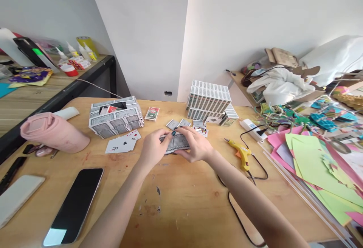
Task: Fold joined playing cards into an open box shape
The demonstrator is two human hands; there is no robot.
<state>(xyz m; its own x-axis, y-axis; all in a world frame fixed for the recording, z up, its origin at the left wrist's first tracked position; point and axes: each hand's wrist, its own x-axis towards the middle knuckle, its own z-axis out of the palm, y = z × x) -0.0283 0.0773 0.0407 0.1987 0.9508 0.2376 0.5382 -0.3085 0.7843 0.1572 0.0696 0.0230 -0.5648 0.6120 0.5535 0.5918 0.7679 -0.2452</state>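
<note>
Near the middle of the table, my left hand (156, 146) and my right hand (195, 143) close from both sides around a piece made of grey-backed playing cards (178, 143). Their fingertips meet at its top edge, where the dark-painted nails show. The underside of this piece is hidden. Just behind it lie small folded cards (183, 123). A few face cards (202, 130) lie beyond my right hand. Left of my left hand, loose playing cards (122, 143) are fanned face up. A red and white card box (152, 113) stands behind them.
A box covered in cards (115, 121) sits back left, with a stacked card block (208, 98) at the back right. A yellow glue gun (240, 153) trails its black cord on the right. A phone (75, 204), pink roll (53, 132), power strip (253, 130) and coloured paper (317, 168) lie around.
</note>
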